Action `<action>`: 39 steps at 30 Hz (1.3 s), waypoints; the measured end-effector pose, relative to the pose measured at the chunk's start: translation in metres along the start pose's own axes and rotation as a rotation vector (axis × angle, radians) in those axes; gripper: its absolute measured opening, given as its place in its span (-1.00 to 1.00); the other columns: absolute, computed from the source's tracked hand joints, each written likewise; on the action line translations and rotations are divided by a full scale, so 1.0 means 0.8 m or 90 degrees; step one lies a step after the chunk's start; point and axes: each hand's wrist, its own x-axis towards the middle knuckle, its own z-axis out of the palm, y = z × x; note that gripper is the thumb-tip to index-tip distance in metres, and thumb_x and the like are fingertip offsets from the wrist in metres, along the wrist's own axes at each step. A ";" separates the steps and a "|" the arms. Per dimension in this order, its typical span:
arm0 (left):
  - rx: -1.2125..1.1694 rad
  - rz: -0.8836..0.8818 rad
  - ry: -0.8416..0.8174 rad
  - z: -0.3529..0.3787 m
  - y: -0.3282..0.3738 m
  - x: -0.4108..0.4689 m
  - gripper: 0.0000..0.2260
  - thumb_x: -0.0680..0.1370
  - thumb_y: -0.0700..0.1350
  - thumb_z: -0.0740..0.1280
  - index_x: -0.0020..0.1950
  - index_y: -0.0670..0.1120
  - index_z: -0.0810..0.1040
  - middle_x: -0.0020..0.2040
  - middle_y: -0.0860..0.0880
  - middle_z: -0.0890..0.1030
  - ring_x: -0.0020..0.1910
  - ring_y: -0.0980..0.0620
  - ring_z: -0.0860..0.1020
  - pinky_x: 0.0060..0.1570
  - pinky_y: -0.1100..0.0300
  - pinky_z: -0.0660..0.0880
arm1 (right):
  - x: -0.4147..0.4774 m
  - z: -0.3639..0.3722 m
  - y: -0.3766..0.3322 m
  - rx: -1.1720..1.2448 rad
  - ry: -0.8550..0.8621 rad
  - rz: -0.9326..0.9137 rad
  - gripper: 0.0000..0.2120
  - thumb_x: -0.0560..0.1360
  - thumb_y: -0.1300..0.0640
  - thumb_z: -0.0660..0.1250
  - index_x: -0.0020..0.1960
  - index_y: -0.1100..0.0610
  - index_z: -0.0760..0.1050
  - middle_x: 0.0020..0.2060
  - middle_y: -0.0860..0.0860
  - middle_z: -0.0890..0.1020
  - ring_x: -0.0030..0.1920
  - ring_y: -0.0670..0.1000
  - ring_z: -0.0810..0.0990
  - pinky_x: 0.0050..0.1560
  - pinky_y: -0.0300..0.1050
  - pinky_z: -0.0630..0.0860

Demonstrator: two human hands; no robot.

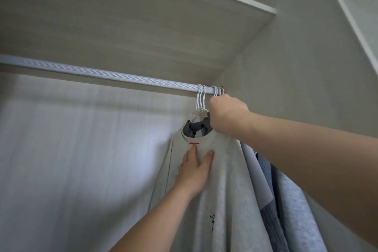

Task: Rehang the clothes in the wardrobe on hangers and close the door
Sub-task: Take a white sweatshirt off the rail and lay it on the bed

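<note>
Under the rail (102, 73), at its far right end: white wire hangers (201, 96), hooked on in two bunches. Below them hangs a light grey T-shirt (225, 190), with blue-grey garments (286, 200) crowded behind it. My right hand (227, 114) is fisted round the hanger necks just beneath the rail. My left hand (194, 170) lies flat-fingered on the shirt under its collar. Risk, as I judge it: the hooks sit packed together, so a sideways tug could lift a neighbouring hanger off or slide the shirt's shoulder loose.

The shirt (223, 180) is pale heathered grey, with a red tag (193, 143) at its collar and a black print (212, 221) lower down. Above the shirt the hangers (201, 98) are white, the ribbed rail (102, 72) silver-grey, the shelf (143, 26) beige wood-grain; right of it hang blue-grey garments (290, 200).
</note>
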 end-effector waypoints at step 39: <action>0.255 0.281 0.397 -0.119 0.119 -0.092 -0.46 0.63 0.11 0.18 0.56 -0.06 0.25 0.58 -0.09 0.25 0.55 -0.16 0.16 0.48 -0.16 0.06 | -0.190 -0.151 0.132 0.018 0.291 -0.028 -0.82 0.66 0.02 0.07 -0.01 0.12 0.32 -0.29 0.16 0.48 -0.23 0.29 0.49 -0.28 0.06 0.37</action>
